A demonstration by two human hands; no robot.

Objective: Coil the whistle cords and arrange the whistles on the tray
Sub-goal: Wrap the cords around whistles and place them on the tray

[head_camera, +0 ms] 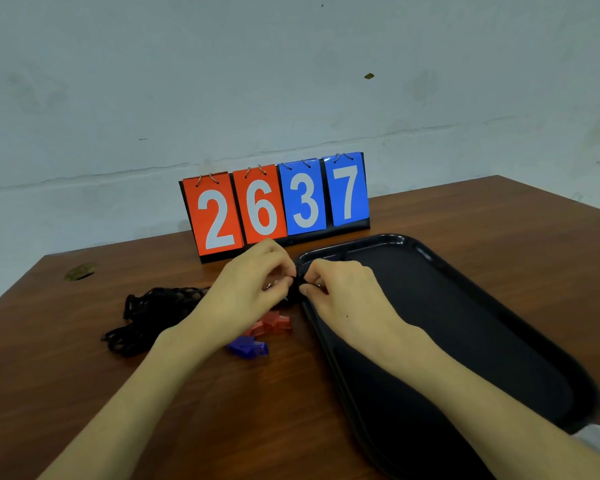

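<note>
Two hands: left hand (253, 284), right hand (342, 294). One black cord bundle (296, 289), one black plastic tray (458, 327), one black mesh bag (149, 310), one blue translucent whistle (248, 348), red translucent whistles (274, 322) too blurred to count, two red number cards (217, 216), two blue number cards (349, 192).

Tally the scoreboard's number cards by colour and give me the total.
Red cards: 2
Blue cards: 2
Total: 4
</note>
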